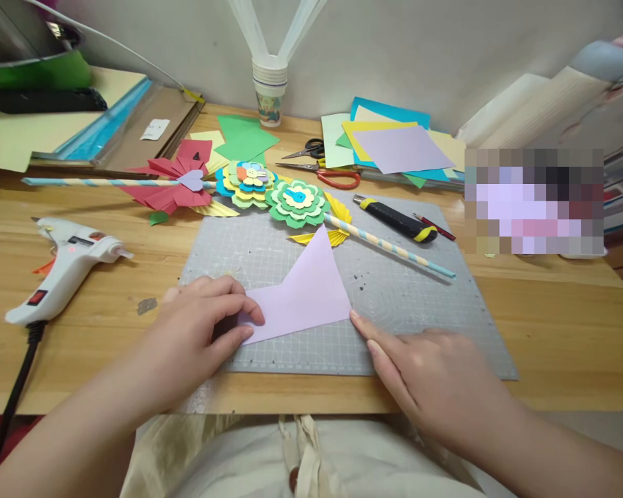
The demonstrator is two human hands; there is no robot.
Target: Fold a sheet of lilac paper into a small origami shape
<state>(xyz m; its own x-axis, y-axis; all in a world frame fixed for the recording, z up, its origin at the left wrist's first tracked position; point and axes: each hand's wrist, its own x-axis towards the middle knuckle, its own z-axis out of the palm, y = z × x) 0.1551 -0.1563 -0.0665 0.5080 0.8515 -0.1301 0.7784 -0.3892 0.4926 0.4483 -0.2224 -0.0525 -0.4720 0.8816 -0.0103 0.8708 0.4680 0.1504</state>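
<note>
A folded sheet of light purple paper [316,290] lies on the grey cutting mat [420,332], with one pointed flap reaching up and away. My left hand [202,332] grips its left end between thumb and fingers. At the paper's lower right corner, the stretched index finger of my right hand [426,366] touches the edge; the thumb lies close beside that finger, and the other fingers are partly hidden. Just beyond the paper are a green layered paper flower [297,202] and a striped stick [394,250] with yellow pleated leaves [337,237].
A white glue gun [73,259] lies at left, its cord hanging off the edge. Near the back are a red paper flower [174,200], scissors [337,178], a utility knife [397,220], a pencil [436,227], coloured paper sheets [399,149] and stacked paper cups [270,97].
</note>
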